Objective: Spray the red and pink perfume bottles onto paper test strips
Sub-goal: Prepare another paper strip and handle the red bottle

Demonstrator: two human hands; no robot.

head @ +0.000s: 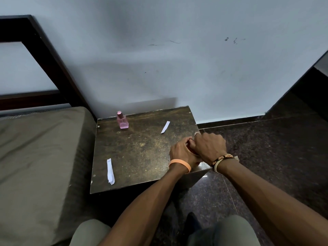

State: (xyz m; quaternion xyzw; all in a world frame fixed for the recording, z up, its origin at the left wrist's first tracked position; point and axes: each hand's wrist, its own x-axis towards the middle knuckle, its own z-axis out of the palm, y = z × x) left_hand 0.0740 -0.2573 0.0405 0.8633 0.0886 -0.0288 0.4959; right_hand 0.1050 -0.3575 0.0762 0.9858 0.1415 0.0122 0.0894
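The left hand and right hand meet over the near right part of the table, close to its right edge. Both have their fingers curled inward and pressed against each other. The backs of the hands face the camera and hide the palms, so I cannot tell whether they grip something between them or merely clasp. An orange wristband circles the left wrist, dark and pale bracelets sit on the right wrist, and a ring shows on a right finger.

Beyond the hands, a single paper strip lies flat toward the far right of the worn, dark tabletop. A small stack of paper strips lies near the front left edge, well apart from the hands. The pink perfume bottle stands upright with its cap on at the far left corner, near the wall.

A bed with an olive cover adjoins the table on the left, and dark speckled floor lies to the right.
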